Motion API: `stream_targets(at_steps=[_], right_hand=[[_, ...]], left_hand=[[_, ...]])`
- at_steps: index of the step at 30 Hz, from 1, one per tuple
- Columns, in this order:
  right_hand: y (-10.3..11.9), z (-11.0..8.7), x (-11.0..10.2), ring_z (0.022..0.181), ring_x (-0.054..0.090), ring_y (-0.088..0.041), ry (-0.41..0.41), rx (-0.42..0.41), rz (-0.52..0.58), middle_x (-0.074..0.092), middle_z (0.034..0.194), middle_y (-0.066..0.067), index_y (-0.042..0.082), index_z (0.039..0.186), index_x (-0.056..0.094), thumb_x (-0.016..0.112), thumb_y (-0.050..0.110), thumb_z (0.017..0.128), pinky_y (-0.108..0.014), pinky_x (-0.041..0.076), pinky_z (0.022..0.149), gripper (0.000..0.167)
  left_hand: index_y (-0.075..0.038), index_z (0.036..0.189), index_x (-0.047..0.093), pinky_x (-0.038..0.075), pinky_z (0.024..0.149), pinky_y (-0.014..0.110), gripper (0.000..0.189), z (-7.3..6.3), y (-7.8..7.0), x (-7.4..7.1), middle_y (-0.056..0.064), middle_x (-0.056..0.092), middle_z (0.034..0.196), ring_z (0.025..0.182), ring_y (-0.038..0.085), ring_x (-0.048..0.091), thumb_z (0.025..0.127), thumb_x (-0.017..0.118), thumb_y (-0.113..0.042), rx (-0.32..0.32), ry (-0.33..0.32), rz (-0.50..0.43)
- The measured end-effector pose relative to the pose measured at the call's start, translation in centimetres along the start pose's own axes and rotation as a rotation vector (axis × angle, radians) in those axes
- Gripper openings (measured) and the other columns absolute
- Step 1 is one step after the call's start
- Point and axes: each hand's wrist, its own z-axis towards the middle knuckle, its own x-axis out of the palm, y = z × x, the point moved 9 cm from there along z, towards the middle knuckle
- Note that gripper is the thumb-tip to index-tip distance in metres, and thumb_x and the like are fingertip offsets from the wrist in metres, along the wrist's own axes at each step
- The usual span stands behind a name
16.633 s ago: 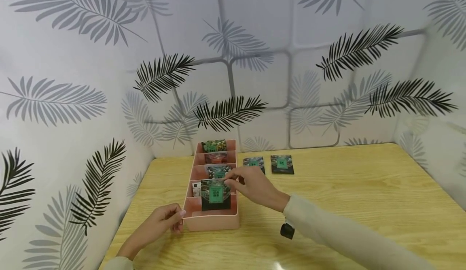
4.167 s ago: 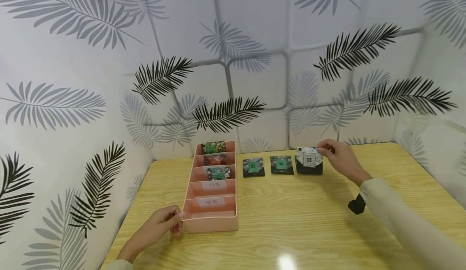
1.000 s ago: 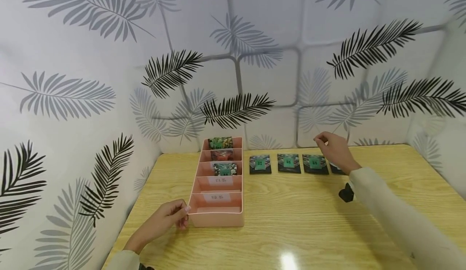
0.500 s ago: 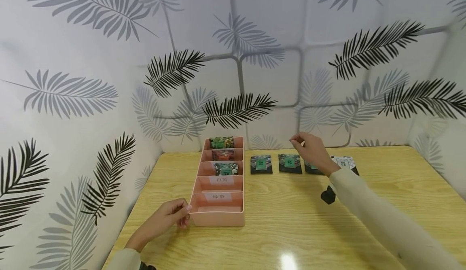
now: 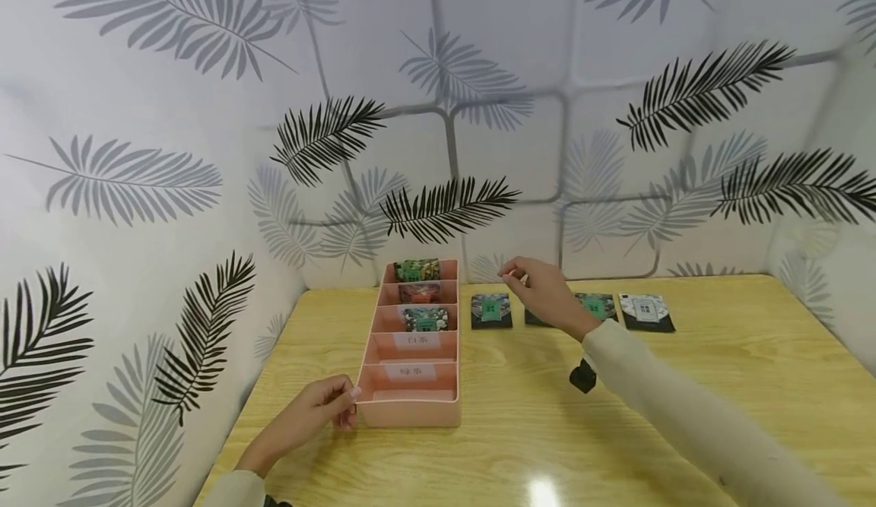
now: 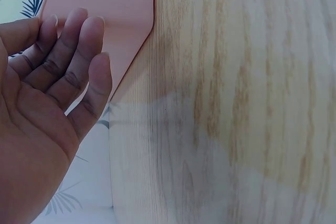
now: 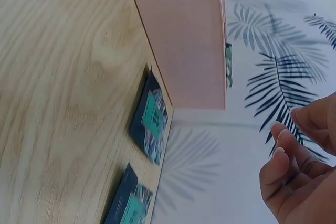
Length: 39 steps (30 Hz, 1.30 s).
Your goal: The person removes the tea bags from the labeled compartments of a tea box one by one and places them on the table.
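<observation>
My left hand (image 5: 308, 416) pinches the near left corner of a pink compartment box (image 5: 409, 414), thumb on the rim; the left wrist view shows its other fingers curled beside the wall. My right hand (image 5: 544, 294) hovers in the air right of the box, fingers loosely bent, holding nothing. Below it, a row of flat packets lies on the table: a green-labelled packet (image 5: 490, 309) by the box, one mostly hidden behind the hand, another green-labelled packet (image 5: 598, 307), and a white-topped packet (image 5: 645, 311) at the right end. Three packets stand in the rear compartments, including a red one (image 5: 420, 293).
The two front compartments show paper labels (image 5: 417, 341) with Chinese characters on their back walls and no packets. The wooden table (image 5: 520, 446) meets a leaf-patterned wall covering (image 5: 506, 150) behind the box and on the left.
Packets from the two front compartments now lie on the table. My right hand has let go of the white-topped packet and moved left toward the box. My left hand stays at the corner.
</observation>
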Motion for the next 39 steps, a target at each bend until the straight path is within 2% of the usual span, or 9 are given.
stream_targets(at_steps=[9,12,18,21,25,27,30,35,39], right_hand=[[2.7,0.7,3.2,0.063,0.057,-0.015,0.074,-0.019,0.057,0.071,0.105,-0.003,0.013,0.12,0.071,0.059,0.018,0.107,-0.035,0.051,0.06,0.018],[3.7,0.9,4.3,0.07,0.06,-0.013,0.097,-0.033,0.068,0.071,0.109,-0.003,0.015,0.12,0.071,0.059,0.018,0.107,-0.034,0.052,0.063,0.017],[5.1,1.3,6.7,0.087,0.065,-0.017,0.14,-0.074,0.071,0.071,0.116,-0.004,0.013,0.117,0.071,0.06,0.019,0.107,-0.034,0.053,0.068,0.016],[5.4,1.5,8.0,0.084,0.064,-0.015,0.169,-0.077,0.056,0.071,0.116,-0.006,0.01,0.116,0.071,0.061,0.018,0.106,-0.034,0.051,0.067,0.016],[5.4,1.7,9.4,0.076,0.062,-0.013,0.205,-0.061,-0.001,0.072,0.103,-0.004,0.008,0.117,0.07,0.063,0.015,0.105,-0.036,0.051,0.067,0.016],[5.5,1.8,9.9,0.076,0.062,-0.012,0.212,-0.061,-0.07,0.069,0.095,-0.002,0.008,0.116,0.069,0.064,0.015,0.104,-0.035,0.052,0.067,0.015],[5.7,1.9,10.6,0.073,0.061,-0.011,0.218,-0.078,-0.187,0.068,0.096,0.0,0.01,0.115,0.069,0.064,0.015,0.104,-0.032,0.05,0.061,0.014],[5.8,2.0,11.9,0.059,0.054,-0.008,0.233,-0.115,-0.321,0.068,0.093,-0.001,0.011,0.117,0.069,0.062,0.016,0.104,-0.027,0.041,0.048,0.015],[5.8,2.1,12.7,0.049,0.049,-0.008,0.246,-0.114,-0.345,0.062,0.073,0.002,0.01,0.118,0.067,0.064,0.017,0.104,-0.026,0.037,0.044,0.016]], left_hand=[[0.002,0.098,0.059,0.059,0.069,0.039,0.032,0.1,0.0,0.2,0.03,0.065,0.091,0.074,0.024,0.065,0.112,0.047,-0.024,0.003,0.005,-0.011],[0.003,0.098,0.059,0.059,0.069,0.04,0.032,0.0,0.1,0.2,0.03,0.065,0.091,0.074,0.026,0.065,0.112,0.047,-0.023,-0.002,0.002,-0.011],[0.004,0.098,0.059,0.059,0.069,0.04,0.033,0.0,0.1,0.1,0.031,0.065,0.091,0.074,0.024,0.065,0.112,0.047,-0.023,-0.002,-0.002,-0.017],[0.004,0.098,0.059,0.059,0.07,0.041,0.032,0.0,0.0,0.1,0.032,0.065,0.092,0.074,0.023,0.065,0.112,0.047,-0.022,0.003,0.002,-0.027],[0.003,0.098,0.059,0.059,0.07,0.042,0.032,0.0,0.0,0.1,0.03,0.065,0.091,0.074,0.026,0.066,0.112,0.047,-0.023,0.003,0.004,-0.022],[0.002,0.097,0.059,0.059,0.069,0.042,0.032,0.0,0.0,0.1,0.028,0.066,0.091,0.074,0.028,0.066,0.112,0.047,-0.024,0.002,0.003,-0.014],[0.001,0.097,0.059,0.059,0.069,0.042,0.032,0.1,0.1,0.1,0.028,0.066,0.091,0.073,0.03,0.066,0.112,0.047,-0.024,0.005,0.004,-0.011],[0.003,0.098,0.059,0.059,0.069,0.042,0.031,0.0,0.0,0.1,0.029,0.065,0.092,0.073,0.025,0.065,0.112,0.047,-0.022,0.019,0.008,-0.021],[0.005,0.1,0.059,0.059,0.069,0.041,0.032,0.0,0.1,0.1,0.03,0.065,0.092,0.074,0.02,0.066,0.112,0.047,-0.021,0.017,0.008,-0.026]])
